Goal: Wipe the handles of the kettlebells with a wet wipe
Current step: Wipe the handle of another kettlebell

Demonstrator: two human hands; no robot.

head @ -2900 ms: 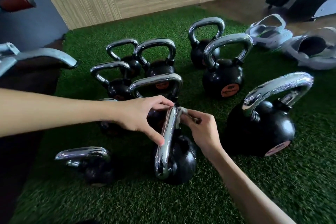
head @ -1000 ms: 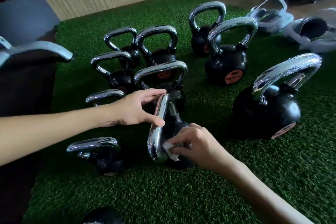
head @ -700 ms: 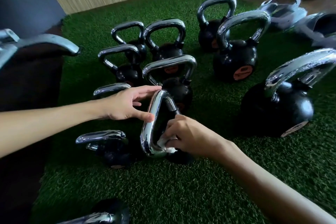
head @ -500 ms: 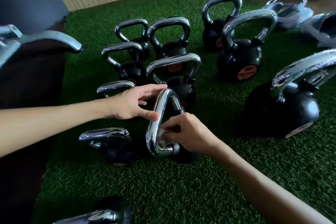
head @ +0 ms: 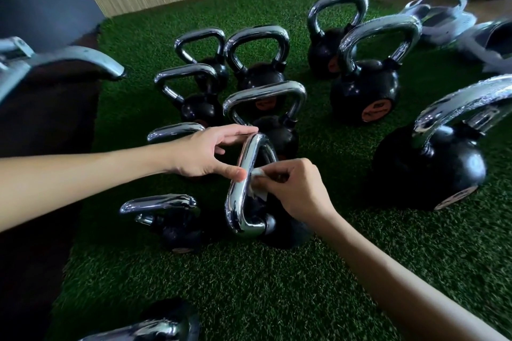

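White, crumpled wet wipe [head: 257, 173] pinched in right hand [head: 295, 192]; rubbing it, seemingly, along the inner face of the shiny chrome loop handle [head: 235, 207] on the nearest black round kettlebell [head: 279, 238], on green turf [head: 249, 291]. Pinching the handle's top with left hand [head: 203, 155], steadying. Next: sliding down toward the lower bend.

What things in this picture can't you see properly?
All in the head view:
1. Wet wipe: mostly tucked inside the right hand, against the near handle that the left hand pinches; only white bits show.
2. Half-hidden kettlebell: the left hand and arm cover its ball.
3. Bottom kettlebell: cut off by the picture's edge.
4. Orange label: writing too small to read.
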